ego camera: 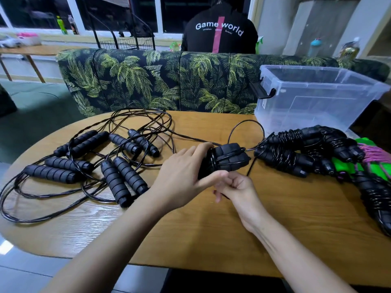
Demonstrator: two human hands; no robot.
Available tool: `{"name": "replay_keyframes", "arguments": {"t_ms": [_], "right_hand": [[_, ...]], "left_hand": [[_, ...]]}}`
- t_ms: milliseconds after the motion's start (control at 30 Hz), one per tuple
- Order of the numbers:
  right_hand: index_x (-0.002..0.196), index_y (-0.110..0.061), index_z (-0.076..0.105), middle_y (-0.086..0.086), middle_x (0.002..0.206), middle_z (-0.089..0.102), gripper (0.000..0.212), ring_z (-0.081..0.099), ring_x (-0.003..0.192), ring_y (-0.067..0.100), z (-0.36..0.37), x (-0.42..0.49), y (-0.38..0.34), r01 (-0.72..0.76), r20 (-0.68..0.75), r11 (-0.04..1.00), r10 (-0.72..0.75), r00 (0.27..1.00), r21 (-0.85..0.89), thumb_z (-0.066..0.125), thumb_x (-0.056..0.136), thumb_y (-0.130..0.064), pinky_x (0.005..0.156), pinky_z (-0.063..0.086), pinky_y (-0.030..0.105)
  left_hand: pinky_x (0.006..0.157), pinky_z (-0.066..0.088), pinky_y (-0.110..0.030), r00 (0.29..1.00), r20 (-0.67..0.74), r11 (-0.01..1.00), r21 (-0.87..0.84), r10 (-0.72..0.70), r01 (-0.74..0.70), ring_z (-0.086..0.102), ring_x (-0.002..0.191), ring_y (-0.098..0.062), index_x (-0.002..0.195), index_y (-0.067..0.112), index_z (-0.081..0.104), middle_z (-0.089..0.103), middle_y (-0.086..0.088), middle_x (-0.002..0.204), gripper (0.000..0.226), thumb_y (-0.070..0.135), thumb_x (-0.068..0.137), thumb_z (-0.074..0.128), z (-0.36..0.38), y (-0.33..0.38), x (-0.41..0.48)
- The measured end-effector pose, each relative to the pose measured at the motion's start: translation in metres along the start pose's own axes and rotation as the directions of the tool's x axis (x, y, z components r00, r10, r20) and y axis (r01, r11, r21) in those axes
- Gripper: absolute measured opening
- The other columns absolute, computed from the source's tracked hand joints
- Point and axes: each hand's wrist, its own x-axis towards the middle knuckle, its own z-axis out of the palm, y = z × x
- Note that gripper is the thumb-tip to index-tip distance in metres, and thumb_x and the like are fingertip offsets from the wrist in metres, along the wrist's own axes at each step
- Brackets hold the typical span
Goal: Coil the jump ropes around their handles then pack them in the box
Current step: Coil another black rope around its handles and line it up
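My left hand (186, 174) grips a pair of black foam handles (228, 158) held together above the table's middle, with a few turns of black rope around them. My right hand (237, 187) sits just below, fingers curled, pinching the thin black rope (250, 168) that loops up behind the handles. Several uncoiled black jump ropes (118, 163) lie tangled at the left. Several coiled ropes (296, 151) are piled at the right, some with green handles and purple cord (374, 157). The clear plastic box (317, 102) stands at the back right, empty inside.
The wooden table (211, 240) has a rounded left end and a near edge close to me. A leaf-patterned sofa (148, 81) backs against the far edge. A person in a black top (220, 30) sits beyond it, facing away.
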Motion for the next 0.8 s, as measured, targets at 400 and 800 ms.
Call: {"name": "replay_keyframes", "arguments": {"t_ms": [400, 800], "right_hand": [[0.099, -0.024, 0.073, -0.020, 0.082, 0.066, 0.042, 0.060, 0.082, 0.003, -0.052, 0.012, 0.020, 0.430, 0.304, 0.480, -0.320, 0.897, -0.765, 0.043, 0.096, -0.054, 0.068, 0.054, 0.034], [0.076, -0.029, 0.052, -0.018, 0.076, 0.053, 0.026, 0.054, 0.081, 0.002, -0.091, 0.038, 0.023, 0.469, 0.348, 0.459, -0.326, 0.879, -0.754, 0.047, 0.096, -0.045, 0.121, 0.016, 0.026]], "left_hand": [[0.069, 0.042, -0.026, 0.986, -0.144, 0.996, -0.049, -0.080, 0.074, 0.065, 0.095, -0.019, 0.131, 0.023, 0.054, 0.070, 0.004, 0.108, 0.073, 0.073, 0.079, 0.044, 0.000, -0.025, -0.005], [0.078, 0.049, -0.030, 0.987, -0.159, 1.000, 0.000, -0.007, 0.007, 0.064, 0.098, -0.019, 0.130, 0.022, 0.055, 0.069, 0.002, 0.109, 0.070, 0.071, 0.081, 0.048, -0.002, -0.047, -0.014]]}}
